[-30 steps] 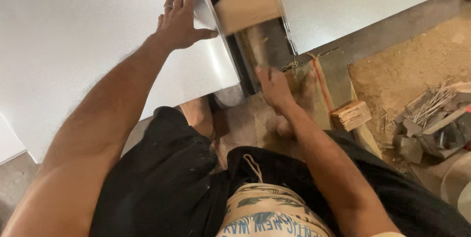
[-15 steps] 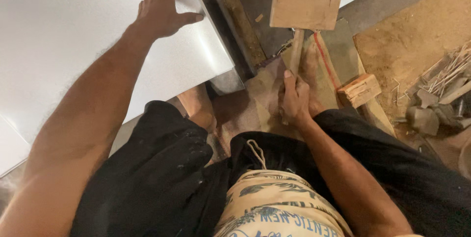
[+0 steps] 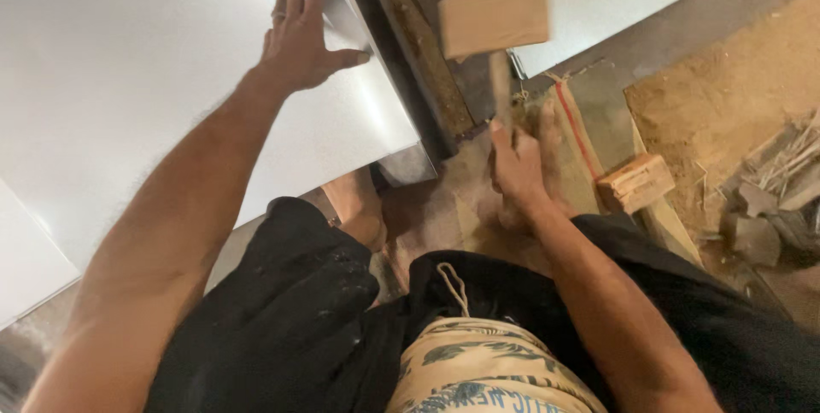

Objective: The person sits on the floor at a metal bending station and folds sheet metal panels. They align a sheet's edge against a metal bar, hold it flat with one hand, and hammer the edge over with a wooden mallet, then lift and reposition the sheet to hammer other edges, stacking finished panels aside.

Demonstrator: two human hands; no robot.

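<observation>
Here right hand [image 3: 517,165] grips wooden mallet [image 3: 494,18]; left hand [image 3: 301,37] flat on metal sheet [image 3: 128,80].

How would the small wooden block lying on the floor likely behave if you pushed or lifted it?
The small wooden block has flat faces and square edges, so it would probably slide or tip rather than roll. It looks solid, so likely stiff and hard to break. Lying on the dusty brown floor, it would probably be light enough for one hand.
</observation>
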